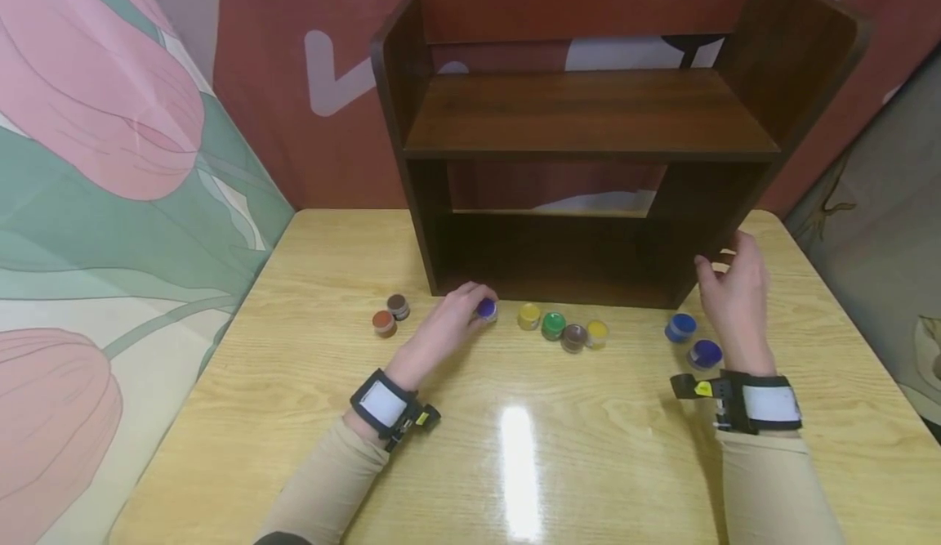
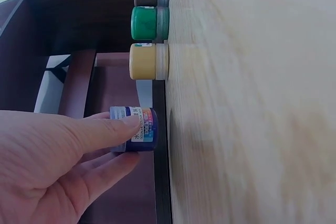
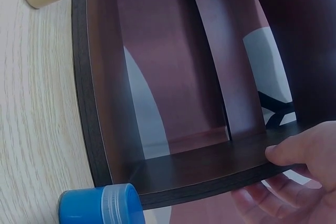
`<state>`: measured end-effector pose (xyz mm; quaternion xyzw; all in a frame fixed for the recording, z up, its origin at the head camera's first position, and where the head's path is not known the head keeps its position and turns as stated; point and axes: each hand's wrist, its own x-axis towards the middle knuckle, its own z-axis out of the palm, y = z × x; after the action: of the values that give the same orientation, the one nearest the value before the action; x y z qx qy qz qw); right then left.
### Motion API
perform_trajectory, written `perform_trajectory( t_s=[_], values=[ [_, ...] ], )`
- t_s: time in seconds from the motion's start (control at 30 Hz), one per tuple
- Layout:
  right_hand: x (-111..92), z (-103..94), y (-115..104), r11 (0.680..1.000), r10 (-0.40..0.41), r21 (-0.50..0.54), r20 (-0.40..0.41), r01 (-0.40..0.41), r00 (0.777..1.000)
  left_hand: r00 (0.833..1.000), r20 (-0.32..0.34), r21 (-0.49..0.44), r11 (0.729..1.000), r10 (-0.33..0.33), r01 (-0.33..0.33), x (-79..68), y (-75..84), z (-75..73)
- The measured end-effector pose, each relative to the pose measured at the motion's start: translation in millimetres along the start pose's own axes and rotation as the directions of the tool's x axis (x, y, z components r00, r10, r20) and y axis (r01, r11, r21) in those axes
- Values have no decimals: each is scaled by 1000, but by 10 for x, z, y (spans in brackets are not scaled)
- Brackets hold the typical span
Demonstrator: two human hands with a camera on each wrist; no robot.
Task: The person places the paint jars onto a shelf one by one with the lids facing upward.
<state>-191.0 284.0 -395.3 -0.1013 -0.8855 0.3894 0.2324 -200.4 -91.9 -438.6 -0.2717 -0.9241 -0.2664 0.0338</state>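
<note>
My left hand (image 1: 457, 316) pinches a small dark blue paint jar (image 2: 140, 129) between thumb and fingers, in front of the shelf's bottom left part. A printed label on the jar faces the left wrist camera. My right hand (image 1: 735, 292) holds the front edge of the right side panel of a dark brown wooden shelf (image 1: 588, 112); its thumb (image 3: 281, 153) lies over the inner face and the fingers are on the outer side. A lighter blue jar (image 1: 680, 328) and a deep blue jar (image 1: 706, 355) stand close to the right wrist.
A yellow jar (image 1: 528, 316), a green jar (image 1: 554, 326), a brown jar (image 1: 574, 337) and another yellow jar (image 1: 597, 333) stand before the shelf. Left of the left hand are an orange jar (image 1: 384, 323) and a dark brown jar (image 1: 398, 306). All rest on a light wooden table (image 1: 603, 447).
</note>
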Motion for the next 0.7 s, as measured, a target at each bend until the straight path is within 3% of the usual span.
perform_trajectory(
  t_s=[0.7],
  values=[
    [13, 4, 12, 1000, -5, 4, -6, 5, 1000, 999, 37, 11, 999, 30, -30, -22, 8, -19]
  ],
)
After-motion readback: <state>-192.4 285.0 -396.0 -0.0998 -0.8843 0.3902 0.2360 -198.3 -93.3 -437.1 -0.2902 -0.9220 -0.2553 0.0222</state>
